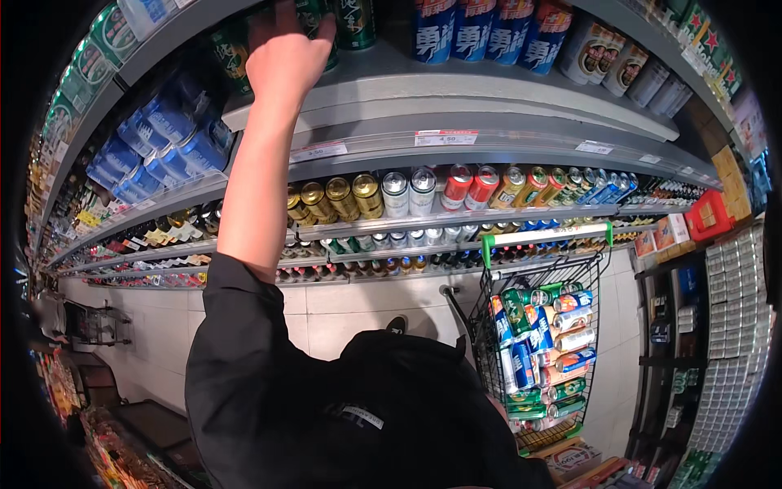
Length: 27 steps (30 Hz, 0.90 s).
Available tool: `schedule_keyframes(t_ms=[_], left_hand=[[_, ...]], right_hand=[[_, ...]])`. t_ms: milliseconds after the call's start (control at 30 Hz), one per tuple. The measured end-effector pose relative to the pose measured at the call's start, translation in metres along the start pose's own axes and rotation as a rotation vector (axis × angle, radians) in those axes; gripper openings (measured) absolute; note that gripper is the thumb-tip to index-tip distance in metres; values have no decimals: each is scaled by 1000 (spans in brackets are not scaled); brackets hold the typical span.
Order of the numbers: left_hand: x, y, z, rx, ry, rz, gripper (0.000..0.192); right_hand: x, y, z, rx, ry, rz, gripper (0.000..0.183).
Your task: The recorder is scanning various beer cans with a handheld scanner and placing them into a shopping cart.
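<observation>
My left hand (287, 58) reaches up to the top shelf, among dark green beer cans (356, 24). Its thumb and a finger are spread about one of these cans, and the picture's top edge cuts off the fingertips. Whether the hand grips the can is not visible. My right hand is out of view; a sliver of skin shows beside the cart. To the right of the green cans stand several blue-and-red cans (435, 36) and some white cans (583, 55).
A black wire shopping cart (482, 287) with a green-ended handle (550, 235) stands at my right, holding many loose cans (540, 330). Lower shelves (391, 225) carry gold, white and red cans. Blue multipacks (165, 137) sit left. Another cart (98, 324) stands farther left.
</observation>
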<state>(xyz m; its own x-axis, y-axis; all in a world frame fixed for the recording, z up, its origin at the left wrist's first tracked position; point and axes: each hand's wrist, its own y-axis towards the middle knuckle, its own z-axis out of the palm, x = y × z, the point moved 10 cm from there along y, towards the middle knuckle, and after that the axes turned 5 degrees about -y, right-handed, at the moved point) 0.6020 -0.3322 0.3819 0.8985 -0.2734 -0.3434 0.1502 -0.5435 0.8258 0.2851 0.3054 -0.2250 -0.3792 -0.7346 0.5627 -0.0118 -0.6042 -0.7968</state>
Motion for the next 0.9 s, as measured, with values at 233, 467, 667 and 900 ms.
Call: schedule_keyframes(t_ms=[233, 467, 667, 900], left_hand=[[-21, 2, 3, -58, 79, 104, 73], [-5, -35, -14, -220, -407, 49, 78], [-9, -99, -68, -441, -984, 160, 82], [-62, -199, -13, 348, -1867, -419, 74]], right_hand=[[-18, 4, -16, -157, -146, 52, 45], [-68, 7, -51, -358, -398, 171, 56], [-88, 36, -73, -470, -553, 232, 66], [-23, -16, -37, -509, -507, 154, 60]])
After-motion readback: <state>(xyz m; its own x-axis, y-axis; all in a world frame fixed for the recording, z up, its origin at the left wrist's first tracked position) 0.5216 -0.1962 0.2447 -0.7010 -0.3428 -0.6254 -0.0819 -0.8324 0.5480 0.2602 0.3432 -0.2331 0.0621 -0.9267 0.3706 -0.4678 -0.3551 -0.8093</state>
